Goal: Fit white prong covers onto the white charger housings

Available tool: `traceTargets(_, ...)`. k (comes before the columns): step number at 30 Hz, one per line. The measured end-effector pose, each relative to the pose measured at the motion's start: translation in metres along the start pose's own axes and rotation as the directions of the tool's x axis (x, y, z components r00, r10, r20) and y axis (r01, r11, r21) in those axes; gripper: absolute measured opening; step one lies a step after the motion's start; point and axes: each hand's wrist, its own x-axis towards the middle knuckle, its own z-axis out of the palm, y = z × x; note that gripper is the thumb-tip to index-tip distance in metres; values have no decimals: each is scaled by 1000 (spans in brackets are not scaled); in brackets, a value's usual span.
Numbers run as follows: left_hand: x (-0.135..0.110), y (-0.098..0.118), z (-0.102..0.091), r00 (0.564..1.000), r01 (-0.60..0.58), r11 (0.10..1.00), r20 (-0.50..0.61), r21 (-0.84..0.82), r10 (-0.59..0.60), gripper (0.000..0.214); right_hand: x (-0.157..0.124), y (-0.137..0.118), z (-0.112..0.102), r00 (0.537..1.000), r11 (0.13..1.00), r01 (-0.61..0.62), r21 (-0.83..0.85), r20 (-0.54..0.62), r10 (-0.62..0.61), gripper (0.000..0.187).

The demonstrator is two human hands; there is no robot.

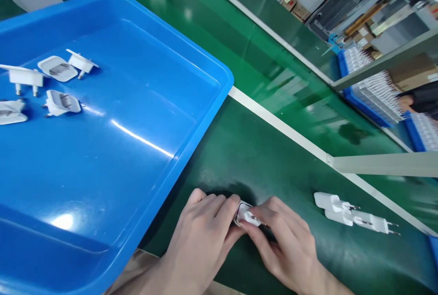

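Observation:
Over the green tabletop, my left hand point(203, 224) is closed around the left end of a white plug charger point(247, 216). The thumb and index finger of my right hand point(290, 240) pinch the prong side of the same charger. A dark line runs around its edge where the prong piece meets the body; whether the two parts are fully joined I cannot tell. My left fingers hide most of the body. To the right of my hands lie several white plug chargers point(337, 210), side by side with their metal prongs pointing right.
A large blue tray point(201, 126) fills the left, holding several loose white prong pieces point(58, 68). A white metal post point(383, 164) and rail border the table at right. Beyond stand blue trays of white parts point(372, 90), with a person's hand and dark sleeve point(422, 101) beside them.

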Motion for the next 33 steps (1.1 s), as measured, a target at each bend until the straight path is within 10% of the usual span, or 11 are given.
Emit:
traceTargets(20, 1, -1, 2, 997, -54, 996, -46, 75, 57, 26, -2, -3, 11, 993, 936, 112, -333, 60, -97, 20)
traceTargets(33, 5, -1, -1, 992, -77, 974, -86, 212, 97, 19, 9, -8, 4, 998, 983, 43, -176, 58, -33, 14)
